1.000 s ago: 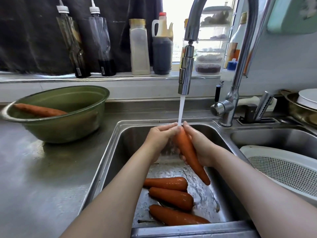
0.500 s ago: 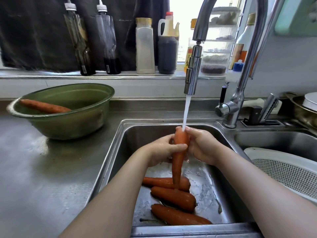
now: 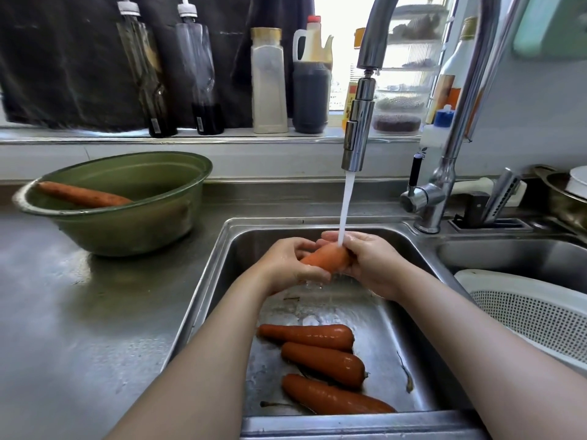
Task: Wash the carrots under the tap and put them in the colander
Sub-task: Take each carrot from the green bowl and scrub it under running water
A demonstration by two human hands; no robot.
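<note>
Both hands hold one orange carrot (image 3: 325,259) over the steel sink (image 3: 422,369), right under the running water of the tap (image 3: 357,134). My left hand (image 3: 292,263) cups it from the left and below; my right hand (image 3: 370,260) wraps its thick end from the right. Most of the carrot is hidden between the palms. Three wet carrots (image 3: 324,362) lie on the sink bottom, near the front. Another carrot (image 3: 81,195) rests in the green bowl (image 3: 133,230) on the counter at left. The white colander (image 3: 540,315) sits in the right basin, with no carrot visible in it.
Several bottles (image 3: 269,81) line the window ledge behind the sink. The tap's base and lever (image 3: 427,198) stand at the sink's back right, with a knife holder (image 3: 495,201) beside them. A metal pot (image 3: 568,201) is at the far right. Wet steel counter (image 3: 79,328) spreads to the left.
The carrot hung point-down between my hands; now it lies nearly level, tucked between both palms under the stream. My hands have closed in around it.
</note>
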